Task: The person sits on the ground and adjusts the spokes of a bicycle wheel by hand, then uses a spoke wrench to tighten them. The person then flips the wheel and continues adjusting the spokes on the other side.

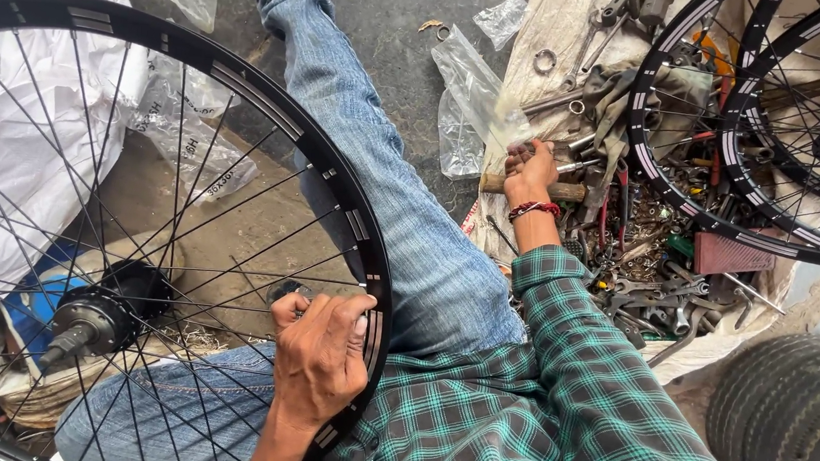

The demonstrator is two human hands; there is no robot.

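While the left hand [320, 352] grips the black rim of the spoked wheel [243, 94] standing across the lap, fingers curled over the rim's right edge, the right hand [530, 170] is closed on a wooden-handled tool [566, 191] at the near edge of the cloth [550, 24] strewn with wrenches and small parts. Two more black wheels [741, 122] lie on the cloth's far right corner. Tyre [803, 419] sits beside the right arm.

A black spoked bicycle wheel [129, 234] stands upright across the person's lap, its rim edge-on near the knee, thin spokes running to a dark hub [101, 316] low on its left. A wooden-handled tool [534, 186] lies level on the cloth sheet [549, 33] at its near left edge, among scattered metal parts
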